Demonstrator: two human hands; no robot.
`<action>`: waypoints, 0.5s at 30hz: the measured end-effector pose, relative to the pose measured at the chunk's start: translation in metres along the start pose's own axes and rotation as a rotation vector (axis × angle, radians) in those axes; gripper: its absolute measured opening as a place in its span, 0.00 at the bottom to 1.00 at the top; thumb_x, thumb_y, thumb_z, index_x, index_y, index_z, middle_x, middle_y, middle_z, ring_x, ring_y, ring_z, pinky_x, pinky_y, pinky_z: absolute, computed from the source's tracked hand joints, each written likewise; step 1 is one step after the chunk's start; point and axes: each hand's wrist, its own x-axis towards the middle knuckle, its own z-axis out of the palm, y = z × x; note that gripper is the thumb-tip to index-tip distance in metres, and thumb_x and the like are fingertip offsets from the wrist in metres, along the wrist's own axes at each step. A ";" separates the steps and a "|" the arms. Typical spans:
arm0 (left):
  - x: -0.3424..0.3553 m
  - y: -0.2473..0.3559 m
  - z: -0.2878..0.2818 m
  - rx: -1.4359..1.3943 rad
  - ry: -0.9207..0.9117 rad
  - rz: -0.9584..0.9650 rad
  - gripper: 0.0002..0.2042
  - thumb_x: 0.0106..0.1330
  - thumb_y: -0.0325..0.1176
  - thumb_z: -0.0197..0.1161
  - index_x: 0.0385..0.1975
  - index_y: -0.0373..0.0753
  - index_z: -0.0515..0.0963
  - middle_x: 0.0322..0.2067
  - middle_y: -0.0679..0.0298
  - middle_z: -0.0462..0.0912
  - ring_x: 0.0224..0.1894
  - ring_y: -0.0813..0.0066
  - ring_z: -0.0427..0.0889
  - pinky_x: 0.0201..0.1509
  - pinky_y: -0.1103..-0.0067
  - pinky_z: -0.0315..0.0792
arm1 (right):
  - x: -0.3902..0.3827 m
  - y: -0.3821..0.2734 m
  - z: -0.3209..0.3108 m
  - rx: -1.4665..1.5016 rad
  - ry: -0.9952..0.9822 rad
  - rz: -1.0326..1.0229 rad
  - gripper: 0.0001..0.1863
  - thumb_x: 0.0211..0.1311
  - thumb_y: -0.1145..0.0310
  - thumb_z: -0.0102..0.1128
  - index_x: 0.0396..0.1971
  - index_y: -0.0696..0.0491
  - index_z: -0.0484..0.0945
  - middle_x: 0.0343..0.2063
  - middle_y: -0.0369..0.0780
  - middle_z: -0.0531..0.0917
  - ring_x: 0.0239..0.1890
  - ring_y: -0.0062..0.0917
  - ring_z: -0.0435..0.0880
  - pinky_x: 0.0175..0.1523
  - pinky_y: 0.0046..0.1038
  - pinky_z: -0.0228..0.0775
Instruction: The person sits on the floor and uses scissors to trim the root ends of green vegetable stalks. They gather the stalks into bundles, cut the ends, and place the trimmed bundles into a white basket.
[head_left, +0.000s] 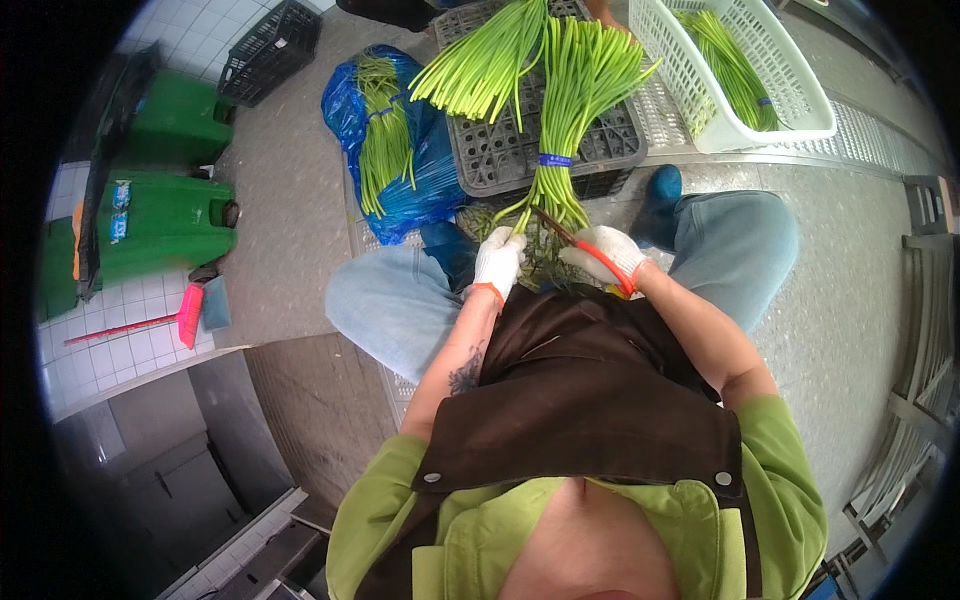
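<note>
Your white-gloved left hand [499, 258] has its fingers grasping stems of a blue-banded bundle of long green stalks [565, 110] across a black plastic crate [480, 172]; your white-gloved right hand [612, 246] grips orange-handled scissors [607, 264], this bundle seemingly mid-trim, with one banded bundle [745, 80] lying in the white basket [790, 136], far right

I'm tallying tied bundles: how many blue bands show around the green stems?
3: one band on the stems over the dark crate, another at the blue bag, a third in the white basket. More may be hidden.
</note>
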 end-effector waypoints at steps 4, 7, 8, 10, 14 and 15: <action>0.012 -0.025 -0.006 0.393 0.118 0.225 0.13 0.68 0.39 0.59 0.46 0.38 0.78 0.22 0.71 0.75 0.18 0.84 0.69 0.21 0.82 0.62 | -0.005 0.000 -0.003 -0.027 -0.005 -0.019 0.25 0.61 0.46 0.58 0.32 0.57 0.82 0.33 0.53 0.84 0.42 0.49 0.83 0.48 0.43 0.73; 0.027 -0.042 -0.010 0.373 0.163 0.283 0.10 0.68 0.36 0.59 0.42 0.37 0.80 0.21 0.72 0.75 0.20 0.85 0.69 0.23 0.83 0.63 | -0.015 0.005 -0.003 0.004 0.004 -0.042 0.25 0.61 0.45 0.58 0.32 0.57 0.82 0.32 0.53 0.84 0.40 0.49 0.83 0.46 0.43 0.74; 0.029 -0.044 -0.011 0.307 0.193 0.291 0.09 0.68 0.35 0.59 0.41 0.38 0.80 0.21 0.73 0.74 0.20 0.85 0.69 0.23 0.84 0.62 | -0.015 0.008 -0.002 0.030 0.004 -0.054 0.26 0.61 0.45 0.57 0.32 0.57 0.82 0.32 0.52 0.85 0.40 0.49 0.83 0.46 0.43 0.73; 0.025 -0.037 -0.010 0.222 0.180 0.291 0.07 0.68 0.35 0.59 0.38 0.39 0.79 0.19 0.75 0.72 0.19 0.86 0.67 0.22 0.84 0.61 | -0.014 0.007 -0.004 0.084 -0.046 -0.017 0.26 0.61 0.45 0.57 0.33 0.57 0.82 0.32 0.52 0.85 0.40 0.49 0.83 0.46 0.43 0.73; 0.021 -0.036 -0.006 0.224 0.078 0.278 0.06 0.67 0.34 0.59 0.37 0.41 0.79 0.18 0.74 0.71 0.20 0.86 0.67 0.22 0.84 0.61 | 0.003 -0.003 -0.003 0.055 -0.068 -0.003 0.26 0.61 0.45 0.56 0.33 0.56 0.83 0.32 0.53 0.84 0.40 0.49 0.83 0.47 0.43 0.73; 0.020 -0.034 -0.007 0.318 0.125 0.298 0.06 0.67 0.34 0.59 0.37 0.41 0.79 0.18 0.74 0.71 0.20 0.86 0.68 0.22 0.84 0.61 | 0.006 -0.004 0.000 0.012 -0.029 -0.043 0.26 0.61 0.45 0.56 0.33 0.56 0.83 0.32 0.53 0.84 0.40 0.49 0.83 0.47 0.42 0.73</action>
